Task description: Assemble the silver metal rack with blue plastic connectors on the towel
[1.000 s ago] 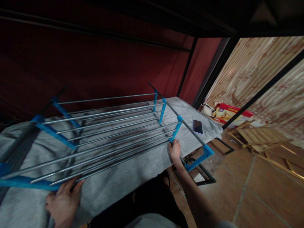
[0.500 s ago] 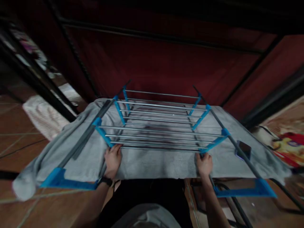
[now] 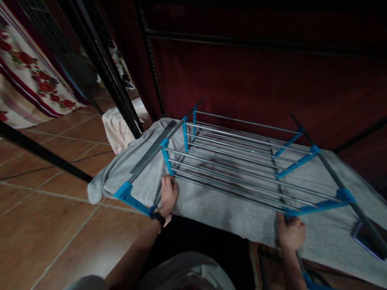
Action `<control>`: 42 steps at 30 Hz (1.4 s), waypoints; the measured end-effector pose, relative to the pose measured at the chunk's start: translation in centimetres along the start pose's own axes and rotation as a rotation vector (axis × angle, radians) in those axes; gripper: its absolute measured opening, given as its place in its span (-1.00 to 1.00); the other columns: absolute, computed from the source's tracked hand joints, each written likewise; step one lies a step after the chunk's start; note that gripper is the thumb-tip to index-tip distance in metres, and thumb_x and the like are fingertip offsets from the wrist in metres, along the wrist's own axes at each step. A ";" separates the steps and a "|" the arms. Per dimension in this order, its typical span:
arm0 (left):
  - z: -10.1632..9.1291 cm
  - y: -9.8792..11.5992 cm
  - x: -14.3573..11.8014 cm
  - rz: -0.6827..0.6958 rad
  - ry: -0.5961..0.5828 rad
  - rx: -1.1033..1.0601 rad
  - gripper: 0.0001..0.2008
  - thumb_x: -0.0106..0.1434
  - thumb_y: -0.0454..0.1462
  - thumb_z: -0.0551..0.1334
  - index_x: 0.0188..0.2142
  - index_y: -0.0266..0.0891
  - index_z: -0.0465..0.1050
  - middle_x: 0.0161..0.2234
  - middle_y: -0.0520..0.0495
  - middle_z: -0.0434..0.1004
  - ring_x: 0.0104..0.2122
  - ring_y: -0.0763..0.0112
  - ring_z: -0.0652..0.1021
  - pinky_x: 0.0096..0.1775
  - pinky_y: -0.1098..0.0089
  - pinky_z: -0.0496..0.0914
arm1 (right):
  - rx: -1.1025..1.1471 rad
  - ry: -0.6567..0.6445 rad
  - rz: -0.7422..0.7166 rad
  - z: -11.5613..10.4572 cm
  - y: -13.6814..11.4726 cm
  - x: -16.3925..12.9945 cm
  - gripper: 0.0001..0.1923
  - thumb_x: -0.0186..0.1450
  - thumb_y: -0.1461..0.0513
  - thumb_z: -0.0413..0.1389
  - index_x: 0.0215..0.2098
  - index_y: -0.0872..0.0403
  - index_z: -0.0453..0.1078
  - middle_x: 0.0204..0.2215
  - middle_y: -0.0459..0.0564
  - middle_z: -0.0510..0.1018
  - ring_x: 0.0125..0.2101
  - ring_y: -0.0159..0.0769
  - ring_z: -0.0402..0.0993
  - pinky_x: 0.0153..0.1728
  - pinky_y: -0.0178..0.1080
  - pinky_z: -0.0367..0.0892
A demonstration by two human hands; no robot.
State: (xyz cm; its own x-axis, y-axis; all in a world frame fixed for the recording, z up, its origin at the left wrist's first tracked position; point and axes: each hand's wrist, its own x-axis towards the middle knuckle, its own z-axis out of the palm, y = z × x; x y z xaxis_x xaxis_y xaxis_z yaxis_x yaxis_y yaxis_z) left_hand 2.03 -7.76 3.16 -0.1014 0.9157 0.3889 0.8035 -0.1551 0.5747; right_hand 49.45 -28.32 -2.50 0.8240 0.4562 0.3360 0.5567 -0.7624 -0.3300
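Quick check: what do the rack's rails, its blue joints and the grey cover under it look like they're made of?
Rails: probably bare metal, thin and silvery with bright glints. Blue joints: likely moulded plastic, matte, uniform colour. Grey cover: soft cloth, seemingly terry towel, nubbly and draping over the edge. Both hands, left hand and right hand, rest on it.

Support: we see a low surface covered fully by a grey towel (image 3: 211, 209).
On the towel: a drying rack (image 3: 238, 161) with blue joints and metal rods lies flat across the middle.
Right front corner: a phone (image 3: 364, 239) lies on the towel, partly under the rack's dark bar.
Left edge: the towel hangs over the tiled floor (image 3: 45, 209).
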 end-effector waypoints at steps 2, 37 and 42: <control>0.1 -0.1 0.2 -0.136 0.058 -0.016 -0.68 0.26 -0.38 0.10 0.01 -0.31 0.35 -0.05 -0.25 0.40 -0.08 0.18 0.51 0.02 0.18 0.43 | 0.006 0.003 -0.010 0.0 0.1 0.0 -0.39 0.29 -0.19 -0.01 -0.06 0.17 0.37 -0.20 0.33 0.49 -0.25 0.14 0.45 -0.33 -0.06 0.25; -0.2 3.1 2.5 -0.290 -0.116 0.243 -0.62 0.21 -0.46 0.12 0.02 -0.54 0.44 -0.16 -0.41 0.49 -0.15 0.03 0.53 -0.16 0.21 0.42 | -0.029 -0.013 0.020 -0.7 -2.4 0.0 -0.51 0.38 -0.05 -0.09 -0.09 0.19 0.35 -0.24 0.32 0.49 -0.24 0.11 0.47 -0.30 -0.06 0.31; 0.0 2.7 2.8 -0.260 -0.129 0.315 -0.60 0.21 -0.39 0.16 0.03 -0.53 0.44 -0.21 -0.36 0.51 -0.22 0.06 0.54 -0.24 0.25 0.42 | -0.037 -0.017 0.032 -1.0 -3.1 0.0 -0.50 0.39 -0.02 -0.15 -0.08 0.23 0.34 -0.21 0.38 0.49 -0.17 0.16 0.47 -0.23 -0.02 0.32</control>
State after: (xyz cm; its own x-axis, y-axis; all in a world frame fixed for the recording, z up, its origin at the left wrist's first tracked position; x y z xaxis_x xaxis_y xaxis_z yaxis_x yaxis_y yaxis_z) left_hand 3.98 -5.59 5.81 -0.2662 0.9513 0.1552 0.9029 0.1898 0.3858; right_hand 47.59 -26.41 -0.58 0.8430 0.4389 0.3111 0.5261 -0.7931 -0.3069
